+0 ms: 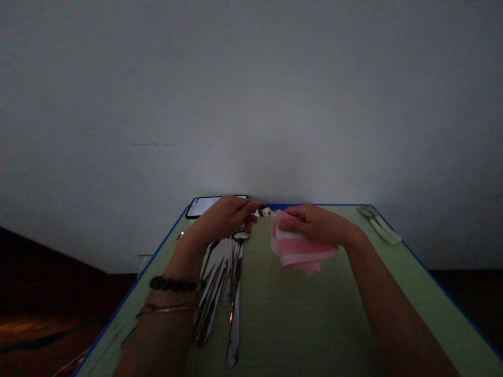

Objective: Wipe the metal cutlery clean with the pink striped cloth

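Note:
My left hand (pixel 238 210) is closed on a shiny metal spoon (pixel 265 211), only part of which shows between my two hands. A pink and white striped cloth (pixel 301 251) is pinched in my right hand (pixel 308 222), its upper edge against the right end of the spoon. The lower part of the cloth hangs down loosely over the table. Under my left wrist lies a bunch of metal cutlery (pixel 214 301), several long handles side by side and a spoon bowl among them. My left forearm hides part of that bunch.
A lit phone (pixel 202 206) lies at the table's back left corner, partly behind my left hand. Cutlery with pale handles (pixel 381 226) rests near the back right edge. The green table (pixel 298 324) has a blue rim and stands against a grey wall (pixel 251 104).

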`<state>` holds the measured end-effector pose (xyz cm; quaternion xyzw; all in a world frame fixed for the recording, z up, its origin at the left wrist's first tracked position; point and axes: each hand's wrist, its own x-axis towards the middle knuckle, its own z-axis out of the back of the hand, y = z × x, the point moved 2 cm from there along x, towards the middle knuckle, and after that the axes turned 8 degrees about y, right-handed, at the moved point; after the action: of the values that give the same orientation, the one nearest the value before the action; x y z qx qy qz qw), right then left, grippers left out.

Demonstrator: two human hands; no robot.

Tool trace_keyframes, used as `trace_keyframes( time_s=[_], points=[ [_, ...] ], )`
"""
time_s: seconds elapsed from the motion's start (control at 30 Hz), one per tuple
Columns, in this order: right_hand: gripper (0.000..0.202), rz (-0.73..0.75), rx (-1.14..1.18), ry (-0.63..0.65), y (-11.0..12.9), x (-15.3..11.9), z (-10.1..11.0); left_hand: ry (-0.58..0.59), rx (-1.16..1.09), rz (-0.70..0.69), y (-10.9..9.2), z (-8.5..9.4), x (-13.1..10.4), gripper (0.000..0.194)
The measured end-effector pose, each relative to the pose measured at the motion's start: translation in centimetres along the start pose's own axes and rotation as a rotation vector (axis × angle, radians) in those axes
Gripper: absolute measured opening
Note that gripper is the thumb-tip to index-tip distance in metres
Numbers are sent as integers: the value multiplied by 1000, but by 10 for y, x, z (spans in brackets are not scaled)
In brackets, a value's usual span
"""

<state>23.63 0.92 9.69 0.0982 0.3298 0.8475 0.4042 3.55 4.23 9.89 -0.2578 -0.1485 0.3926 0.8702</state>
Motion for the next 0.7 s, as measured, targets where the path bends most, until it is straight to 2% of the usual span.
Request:
trace_keyframes(
  time_s=[0.17, 0.3, 0.37, 0.43, 0.5, 0.57, 0.63, 0.7],
  points=[
    [29, 26, 19, -48, 1, 0, 4, -129, 38, 25, -2, 5, 1, 43],
    [43, -37, 98, -95, -4, -8, 12, -228, -21, 50, -9, 8, 0, 40],
    [51, -50, 132, -187, -7, -14, 18, -285, -33, 67, -13, 13, -4, 39],
    [55, -41, 98, -334, -8, -19, 24, -320, -9, 85, -16, 16, -7, 39],
    [58, -49, 4, -466, -6, -21, 27, -327, 37, 89, -18, 18, -8, 40],
    [60, -77, -103, -546, -1, -19, 27, -307, 94, 72, -20, 16, -7, 40],
    [63, -102, -179, -586, 6, -15, 23, -287, 152, 46, -23, 13, -3, 42],
    [64, -84, -176, -567, 13, -11, 19, -280, 178, 20, -25, 11, -1, 43]
  ],
)
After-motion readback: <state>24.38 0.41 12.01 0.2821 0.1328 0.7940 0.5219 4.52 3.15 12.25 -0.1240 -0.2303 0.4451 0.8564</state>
